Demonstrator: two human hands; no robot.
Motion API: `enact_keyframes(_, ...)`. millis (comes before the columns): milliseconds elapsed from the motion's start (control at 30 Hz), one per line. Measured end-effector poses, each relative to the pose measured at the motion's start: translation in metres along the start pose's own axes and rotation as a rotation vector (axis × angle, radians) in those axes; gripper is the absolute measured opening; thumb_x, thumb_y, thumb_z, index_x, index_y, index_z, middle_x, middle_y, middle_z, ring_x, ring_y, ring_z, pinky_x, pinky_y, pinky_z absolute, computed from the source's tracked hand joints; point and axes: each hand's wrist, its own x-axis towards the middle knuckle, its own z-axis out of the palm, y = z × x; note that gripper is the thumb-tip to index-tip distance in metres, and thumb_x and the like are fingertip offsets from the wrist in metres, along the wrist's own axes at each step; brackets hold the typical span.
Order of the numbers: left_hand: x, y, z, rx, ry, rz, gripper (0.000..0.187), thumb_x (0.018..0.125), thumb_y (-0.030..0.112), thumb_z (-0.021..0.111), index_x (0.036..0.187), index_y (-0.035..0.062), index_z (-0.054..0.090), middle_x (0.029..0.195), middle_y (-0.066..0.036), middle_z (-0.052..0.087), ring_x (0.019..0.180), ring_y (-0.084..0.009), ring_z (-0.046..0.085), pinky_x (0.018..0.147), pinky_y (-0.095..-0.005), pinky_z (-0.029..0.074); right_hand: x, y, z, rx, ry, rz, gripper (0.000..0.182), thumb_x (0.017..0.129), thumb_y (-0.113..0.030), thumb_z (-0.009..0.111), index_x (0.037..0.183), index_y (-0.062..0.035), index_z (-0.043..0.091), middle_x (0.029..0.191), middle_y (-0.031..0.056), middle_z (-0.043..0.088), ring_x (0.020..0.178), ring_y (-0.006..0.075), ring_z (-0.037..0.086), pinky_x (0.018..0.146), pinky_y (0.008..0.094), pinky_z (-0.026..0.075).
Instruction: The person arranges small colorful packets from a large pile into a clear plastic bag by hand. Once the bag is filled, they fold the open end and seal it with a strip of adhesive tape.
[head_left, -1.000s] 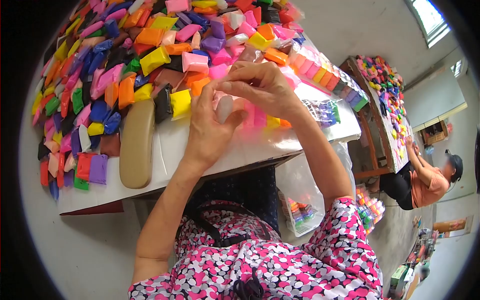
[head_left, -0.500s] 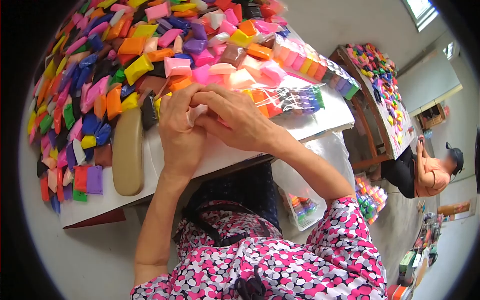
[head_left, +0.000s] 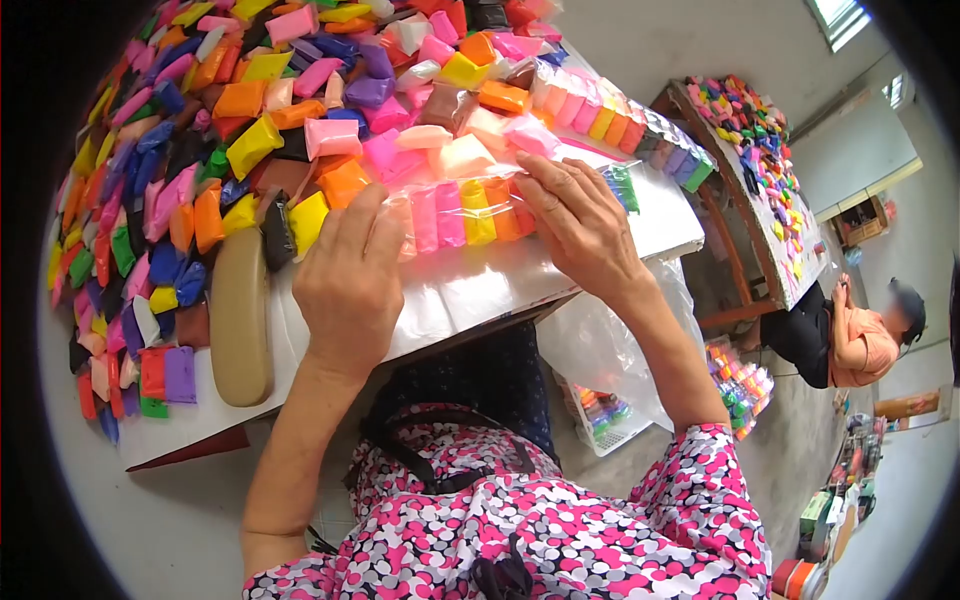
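Observation:
A clear plastic strip pack [head_left: 470,212] holding a row of coloured clay blocks lies flat on the white table [head_left: 480,295]. My left hand [head_left: 347,282] pinches its left end. At the right part of the pack, my right hand [head_left: 580,225] presses down with the fingers spread over it. A big heap of loose wrapped clay packets [head_left: 230,130] in many colours lies just beyond both hands.
A tan oblong tool [head_left: 240,315] lies left of my left hand. A second filled strip pack [head_left: 620,125] sits at the table's far right. Under the table stand a plastic bag [head_left: 600,350] and a basket [head_left: 600,415]. A seated person [head_left: 860,345] works at another table [head_left: 760,170].
My hands were together working one pale packet into the pack's end. They have moved apart, and the pack now lies stretched flat between them.

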Motion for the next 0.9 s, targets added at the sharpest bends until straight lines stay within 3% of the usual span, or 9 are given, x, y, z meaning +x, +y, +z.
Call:
enact_keyframes(233,0.001,-0.009,-0.003,0.036,-0.055,0.066,0.023,0.075,0.001,0.063,0.099,0.003,0.064,0.113,-0.01,0.064,0.094,-0.0279,0.065,0.073,-0.0373,0.054,-0.013,-0.002,-0.001,-0.117,0.02,-0.094,0.029,0.081,-0.007,0.063,0.107,0.0044,0.064,0.123,0.0202,0.06,0.107,0.0312,0.064,0.093,0.0447,0.052)
enact_keyframes(333,-0.002,-0.013,-0.004,-0.079,-0.1,-0.001,0.017,0.082,0.004,0.068,0.096,0.0019,0.059,0.116,-0.013,0.063,0.098,-0.0334,0.064,0.078,-0.0392,0.053,-0.015,-0.001,-0.008,-0.113,-0.018,-0.145,0.03,0.08,-0.008,0.064,0.108,0.005,0.064,0.123,0.0204,0.061,0.109,0.0314,0.064,0.094,0.0447,0.051)
enact_keyframes(533,-0.002,-0.021,-0.01,-0.162,-0.14,-0.003,0.016,0.082,0.0,0.065,0.096,0.0022,0.058,0.12,-0.016,0.062,0.101,-0.0375,0.062,0.083,-0.0417,0.051,-0.025,-0.009,-0.01,-0.092,-0.036,-0.132,0.035,0.08,-0.01,0.063,0.112,0.006,0.065,0.126,0.0218,0.06,0.119,0.0348,0.059,0.099,0.0462,0.049)
enact_keyframes(633,0.003,-0.02,-0.02,-0.1,-0.176,0.056,0.019,0.082,0.008,0.065,0.099,0.0025,0.06,0.121,-0.015,0.061,0.103,-0.0328,0.062,0.084,-0.0423,0.052,-0.031,-0.016,-0.009,-0.174,-0.064,-0.124,0.038,0.081,-0.009,0.06,0.114,0.0083,0.064,0.129,0.0232,0.058,0.122,0.0366,0.057,0.102,0.0474,0.047)
enact_keyframes(733,0.025,-0.001,-0.062,0.164,-0.292,0.095,0.026,0.083,0.016,0.067,0.105,0.0035,0.062,0.122,-0.014,0.061,0.107,-0.0346,0.06,0.091,-0.0439,0.049,-0.031,-0.022,-0.008,-0.188,-0.062,-0.093,0.04,0.081,-0.008,0.058,0.116,0.0108,0.062,0.13,0.0242,0.057,0.122,0.0376,0.056,0.103,0.0477,0.046)
enact_keyframes(833,0.04,0.026,-0.036,-0.221,-0.183,0.085,0.045,0.082,0.026,0.069,0.122,0.006,0.059,0.13,-0.014,0.055,0.12,-0.0343,0.052,0.102,-0.0461,0.041,-0.031,-0.027,-0.009,-0.197,-0.055,-0.068,0.041,0.081,-0.01,0.058,0.116,0.0118,0.061,0.131,0.0245,0.056,0.122,0.0379,0.056,0.104,0.0478,0.046)
enact_keyframes(900,0.038,0.022,0.005,-0.133,-0.275,0.25,0.057,0.082,0.031,0.07,0.132,0.0084,0.052,0.136,-0.014,0.049,0.126,-0.0333,0.045,0.107,-0.0475,0.035,-0.033,-0.031,-0.012,-0.189,-0.065,-0.055,0.042,0.08,-0.01,0.058,0.116,0.0118,0.062,0.131,0.0248,0.056,0.123,0.0377,0.056,0.105,0.0481,0.045)
